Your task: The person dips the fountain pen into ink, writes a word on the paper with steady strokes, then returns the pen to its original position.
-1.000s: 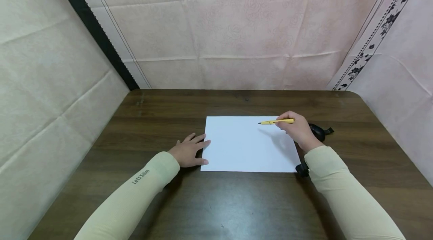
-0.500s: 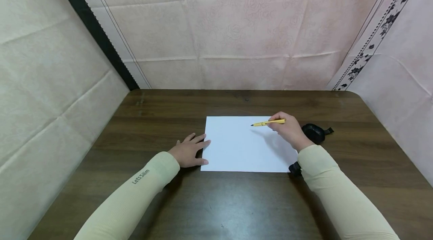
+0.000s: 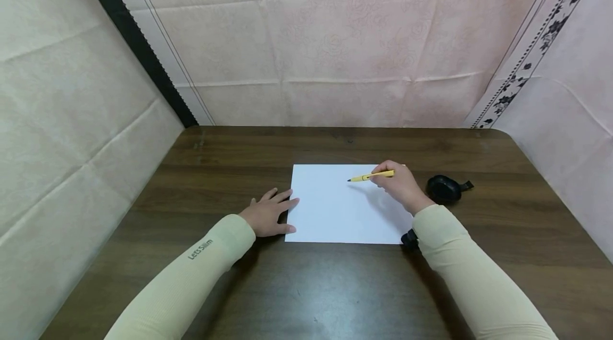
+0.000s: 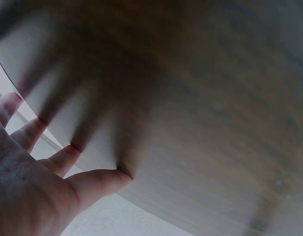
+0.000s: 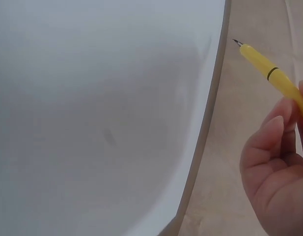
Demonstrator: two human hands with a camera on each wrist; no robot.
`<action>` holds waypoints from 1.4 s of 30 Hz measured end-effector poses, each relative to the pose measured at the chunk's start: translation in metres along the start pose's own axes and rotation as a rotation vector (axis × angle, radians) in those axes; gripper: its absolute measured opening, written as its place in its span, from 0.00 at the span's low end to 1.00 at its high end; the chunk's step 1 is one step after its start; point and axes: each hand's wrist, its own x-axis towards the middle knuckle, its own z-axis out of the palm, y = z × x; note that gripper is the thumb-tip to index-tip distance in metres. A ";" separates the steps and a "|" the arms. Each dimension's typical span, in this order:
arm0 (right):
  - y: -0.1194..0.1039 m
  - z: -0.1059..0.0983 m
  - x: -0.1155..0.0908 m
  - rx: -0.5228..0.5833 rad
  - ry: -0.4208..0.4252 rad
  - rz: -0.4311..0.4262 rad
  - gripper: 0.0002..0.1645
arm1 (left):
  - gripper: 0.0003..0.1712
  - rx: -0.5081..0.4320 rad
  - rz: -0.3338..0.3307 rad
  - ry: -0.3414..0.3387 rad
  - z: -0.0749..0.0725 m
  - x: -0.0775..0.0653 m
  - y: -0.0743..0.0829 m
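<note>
A screened nook, room type unclear: creased sheets rise beyond the fingers, a wood-grained table lies below

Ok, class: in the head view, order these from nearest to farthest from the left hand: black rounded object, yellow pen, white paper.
From the left hand:
1. White paper, its left edge touching the hand.
2. Yellow pen, in the right hand.
3. Black rounded object, on the table right of the paper.
</note>
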 end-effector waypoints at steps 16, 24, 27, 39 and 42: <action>-0.005 0.018 0.005 -0.004 -0.012 -0.011 0.12 | 0.43 -0.005 -0.003 -0.007 -0.002 -0.001 0.001; -0.005 0.024 0.009 -0.015 -0.012 -0.025 0.12 | 0.43 -0.002 -0.003 -0.004 -0.001 -0.001 0.000; -0.006 0.026 0.009 -0.010 -0.015 -0.019 0.12 | 0.43 0.001 -0.002 -0.003 0.000 0.000 0.000; -0.011 0.036 0.010 -0.008 -0.016 -0.026 0.11 | 0.42 0.006 -0.002 -0.007 -0.003 -0.002 0.003; -0.012 0.038 0.010 -0.008 -0.019 -0.028 0.10 | 0.42 0.006 -0.002 -0.003 -0.003 -0.002 0.003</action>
